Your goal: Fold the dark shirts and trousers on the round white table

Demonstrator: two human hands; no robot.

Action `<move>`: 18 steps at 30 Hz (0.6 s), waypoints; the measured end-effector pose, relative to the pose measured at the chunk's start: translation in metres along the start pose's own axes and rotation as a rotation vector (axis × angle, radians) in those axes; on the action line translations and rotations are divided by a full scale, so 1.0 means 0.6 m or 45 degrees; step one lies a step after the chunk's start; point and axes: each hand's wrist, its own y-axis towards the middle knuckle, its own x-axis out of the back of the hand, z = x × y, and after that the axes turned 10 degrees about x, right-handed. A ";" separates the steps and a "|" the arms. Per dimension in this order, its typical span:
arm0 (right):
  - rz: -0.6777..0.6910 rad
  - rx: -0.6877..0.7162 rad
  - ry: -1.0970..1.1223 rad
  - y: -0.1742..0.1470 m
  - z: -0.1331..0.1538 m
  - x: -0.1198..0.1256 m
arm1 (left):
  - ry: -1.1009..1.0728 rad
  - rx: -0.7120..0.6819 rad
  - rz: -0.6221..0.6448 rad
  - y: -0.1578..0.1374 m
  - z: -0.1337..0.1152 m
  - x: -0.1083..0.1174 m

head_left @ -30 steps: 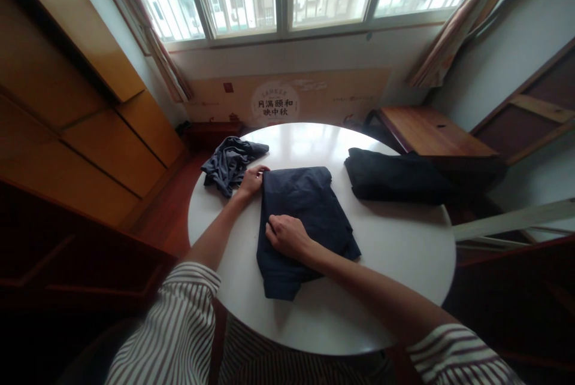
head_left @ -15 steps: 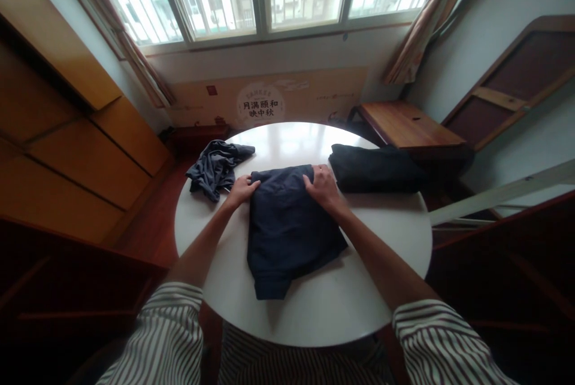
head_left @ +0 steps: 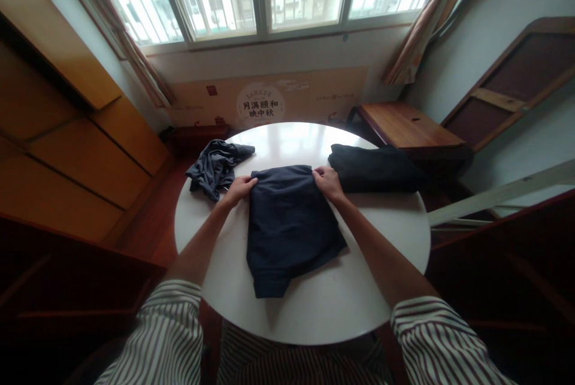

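Well, from my remote seat I see the navy garment [head_left: 290,226] lying across the middle of the round white table [head_left: 323,310]. My left hand [head_left: 240,189] pinches its far left corner, and my right hand [head_left: 328,182] pinches its far right one, presumably so the edge facing the table's far side is held straight and taut. The crumpled grey cloth [head_left: 214,166] sits at the table's far left, the folded black cloth [head_left: 375,168] at its far right, apparently leaving the table's centre to the garment.
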 end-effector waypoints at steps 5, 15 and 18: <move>-0.045 -0.052 0.127 0.001 -0.005 -0.017 | -0.082 -0.045 -0.271 0.018 0.007 -0.018; -0.156 -0.142 0.363 0.002 -0.010 -0.031 | -0.185 -0.017 -0.205 0.026 0.009 -0.017; -0.179 -0.128 0.379 0.002 -0.010 -0.027 | -0.153 -0.020 -0.207 0.025 0.010 -0.016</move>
